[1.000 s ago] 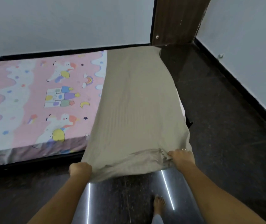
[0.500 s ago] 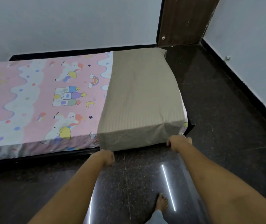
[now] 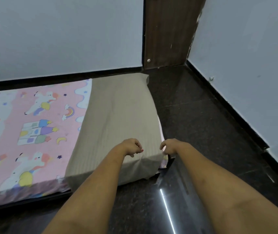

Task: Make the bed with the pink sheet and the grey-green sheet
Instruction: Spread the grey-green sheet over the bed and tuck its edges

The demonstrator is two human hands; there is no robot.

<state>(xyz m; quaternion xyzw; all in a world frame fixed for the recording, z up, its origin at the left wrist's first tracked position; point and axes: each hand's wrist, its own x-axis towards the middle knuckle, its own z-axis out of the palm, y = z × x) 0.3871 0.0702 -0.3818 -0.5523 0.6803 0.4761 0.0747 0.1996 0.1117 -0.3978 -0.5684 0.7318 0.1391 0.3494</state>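
- At the near right corner of the low black-framed bed [image 3: 16,206], our left hand [image 3: 130,147] rests on the striped grey-green cloth sheet [image 3: 118,119]. Our right hand [image 3: 171,146] sits at that sheet's corner edge, near the left hand but apart from it.
- A second ago we held the near hem lifted over the dark polished floor [image 3: 194,132]. The hem now hangs down the bed's side.
- Both hands show curled fingers. We cannot tell whether either pinches cloth.
- The grey-green sheet covers the bed's right end, and the pink cartoon-print sheet [image 3: 33,125] lies flat beside it, uncovered.
- We judge the lay-down complete, with corner smoothing remaining.
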